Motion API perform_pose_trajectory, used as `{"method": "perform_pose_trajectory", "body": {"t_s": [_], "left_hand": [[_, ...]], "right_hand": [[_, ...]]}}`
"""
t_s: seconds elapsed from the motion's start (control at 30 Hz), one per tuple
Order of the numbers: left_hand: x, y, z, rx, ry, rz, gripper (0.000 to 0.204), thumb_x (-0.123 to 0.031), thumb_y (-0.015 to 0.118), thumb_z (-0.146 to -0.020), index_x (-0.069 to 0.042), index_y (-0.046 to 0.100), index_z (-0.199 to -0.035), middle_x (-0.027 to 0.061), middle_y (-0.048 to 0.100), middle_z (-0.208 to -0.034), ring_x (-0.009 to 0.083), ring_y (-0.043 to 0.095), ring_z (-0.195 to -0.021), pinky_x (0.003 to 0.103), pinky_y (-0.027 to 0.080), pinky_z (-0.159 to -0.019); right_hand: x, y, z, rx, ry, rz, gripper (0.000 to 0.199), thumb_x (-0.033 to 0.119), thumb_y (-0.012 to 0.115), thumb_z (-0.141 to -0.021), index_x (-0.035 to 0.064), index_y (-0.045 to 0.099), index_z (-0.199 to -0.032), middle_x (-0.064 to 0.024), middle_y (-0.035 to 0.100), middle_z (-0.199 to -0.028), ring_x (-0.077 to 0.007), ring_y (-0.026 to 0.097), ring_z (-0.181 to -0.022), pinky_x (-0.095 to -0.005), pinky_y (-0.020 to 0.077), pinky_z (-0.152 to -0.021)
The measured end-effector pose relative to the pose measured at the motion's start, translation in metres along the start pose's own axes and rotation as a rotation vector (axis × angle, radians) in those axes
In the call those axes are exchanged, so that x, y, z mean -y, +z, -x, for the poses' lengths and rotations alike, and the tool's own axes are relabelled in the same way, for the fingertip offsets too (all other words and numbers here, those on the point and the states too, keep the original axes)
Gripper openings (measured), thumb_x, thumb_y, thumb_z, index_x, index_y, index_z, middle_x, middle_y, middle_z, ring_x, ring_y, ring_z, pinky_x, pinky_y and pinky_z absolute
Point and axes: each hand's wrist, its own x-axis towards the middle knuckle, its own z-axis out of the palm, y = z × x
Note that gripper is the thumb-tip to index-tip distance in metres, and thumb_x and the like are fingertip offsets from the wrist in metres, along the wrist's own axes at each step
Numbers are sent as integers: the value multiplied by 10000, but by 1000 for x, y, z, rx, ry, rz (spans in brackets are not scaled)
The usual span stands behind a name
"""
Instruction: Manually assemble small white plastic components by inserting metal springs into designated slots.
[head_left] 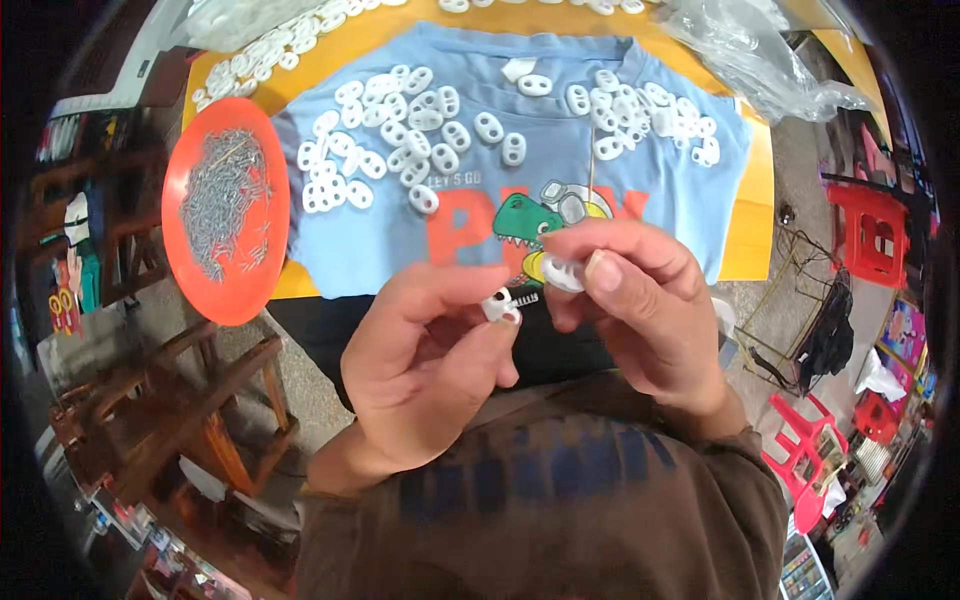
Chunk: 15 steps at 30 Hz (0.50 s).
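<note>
Over the near edge of the blue shirt [345, 243], the left hand [420, 350] pinches a white plastic piece [492, 308] between thumb and finger, a dark screw [526, 298] jutting from it. The right hand [650, 315] pinches a second white piece [560, 275] close by. I'd worry that slack left fingertips could let the screw tip and fall past the shirt's near edge, or the smooth right piece slip under the thumb. Both look small, glossy, rounded; the left shows holes. Left of the shirt sits an orange-red dish [245, 300] of silvery screws [220, 195].
</note>
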Motion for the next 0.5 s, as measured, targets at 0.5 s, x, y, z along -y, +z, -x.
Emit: {"method": "perform_pose_trajectory", "body": {"t_s": [0.5], "left_hand": [[8, 4, 0, -3, 46, -61, 325, 124, 545, -755, 9, 513, -1058, 46, 481, -822, 60, 510, -596, 165, 421, -512]], "right_hand": [[-2, -4, -2, 111, -337, 443, 206, 47, 534, -845, -18, 579, -1035, -44, 552, -852, -101, 508, -755, -228, 398, -671]]}}
